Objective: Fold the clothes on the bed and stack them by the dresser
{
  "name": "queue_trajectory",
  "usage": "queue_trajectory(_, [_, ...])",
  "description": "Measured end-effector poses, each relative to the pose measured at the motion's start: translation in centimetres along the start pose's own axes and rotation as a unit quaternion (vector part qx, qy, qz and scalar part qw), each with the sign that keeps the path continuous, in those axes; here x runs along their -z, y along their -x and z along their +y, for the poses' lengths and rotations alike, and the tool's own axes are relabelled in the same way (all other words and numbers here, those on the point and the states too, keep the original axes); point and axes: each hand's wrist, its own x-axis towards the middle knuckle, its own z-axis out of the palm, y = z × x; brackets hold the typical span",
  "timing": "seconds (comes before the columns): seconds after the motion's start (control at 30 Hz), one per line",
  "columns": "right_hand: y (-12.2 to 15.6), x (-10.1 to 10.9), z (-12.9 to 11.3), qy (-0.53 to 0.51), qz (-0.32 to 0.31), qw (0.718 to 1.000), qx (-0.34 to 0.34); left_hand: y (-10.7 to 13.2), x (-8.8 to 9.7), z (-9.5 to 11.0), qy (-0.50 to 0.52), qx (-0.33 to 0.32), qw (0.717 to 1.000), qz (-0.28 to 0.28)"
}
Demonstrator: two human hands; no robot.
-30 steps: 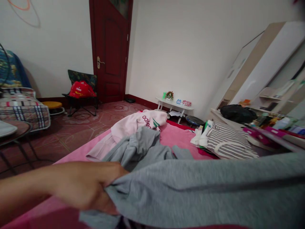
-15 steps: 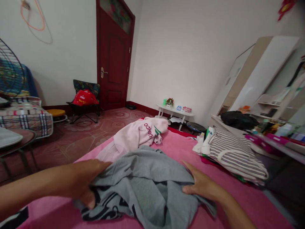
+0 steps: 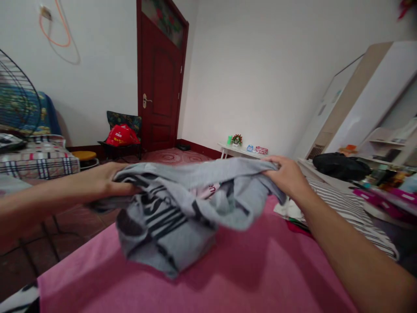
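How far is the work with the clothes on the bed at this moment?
Looks done: a striped garment lies flat on a pile at the right. In hand: the left hand and right hand grip the grey garment, bunched and lifted over the pink bed cover. Probably left: this garment, and the pink sweatshirt partly hidden behind it.

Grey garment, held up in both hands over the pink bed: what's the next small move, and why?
Probably draw the left hand and right hand apart to spread the grey garment: each grips an upper edge, yet the cloth sags bunched between them, folds overlapping, over the pink cover.
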Motion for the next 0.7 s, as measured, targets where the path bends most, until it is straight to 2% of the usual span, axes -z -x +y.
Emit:
queue_trajectory(0.07, [-1.4,-3.1,1.8,0.048,0.102,0.994,0.004,-4.0,0.3,-0.3,-0.012,-0.039,0.999,-0.036])
queue_trajectory(0.1, [-0.8,-5.0,2.8,0.062,0.113,0.992,-0.003,-5.4,-0.4,-0.7,-0.034,-0.06,0.997,-0.045])
queue_trajectory(0.13, [0.5,-7.0,3.8,0.073,0.096,0.993,-0.017,-6.4,-1.5,-1.0,-0.057,-0.08,0.994,-0.047])
queue_trajectory(0.17, [2.4,-9.0,4.8,0.091,0.049,0.994,-0.034,-7.1,-3.0,-1.4,-0.071,-0.095,0.991,-0.064])
queue_trajectory(0.23, [7.2,-12.6,6.5,0.143,-0.084,0.984,-0.063,-7.7,-6.2,-1.8,-0.086,-0.103,0.988,-0.083])
queue_trajectory(0.3, [11.5,-15.0,7.6,0.183,-0.171,0.965,-0.079,-8.1,-8.7,-1.7,-0.104,-0.093,0.988,-0.065])
queue_trajectory(0.4, [14.4,-16.1,7.9,0.204,-0.224,0.949,-0.088,-9.6,-9.7,-0.4,-0.128,-0.095,0.987,0.013])
queue_trajectory(0.5, [14.0,-15.6,7.7,0.199,-0.222,0.95,-0.091,-12.2,-9.2,2.2,-0.121,-0.145,0.978,0.091])
queue_trajectory(0.57, [13.4,-15.3,7.8,0.185,-0.216,0.954,-0.091,-13.8,-9.7,4.3,-0.112,-0.194,0.968,0.112])
queue_trajectory(0.63, [13.2,-15.2,7.9,0.168,-0.206,0.96,-0.09,-14.8,-11.6,6.3,-0.106,-0.241,0.96,0.101])
queue_trajectory(0.7, [13.4,-15.2,8.1,0.147,-0.195,0.966,-0.085,-15.2,-14.9,7.7,-0.11,-0.293,0.947,0.067])
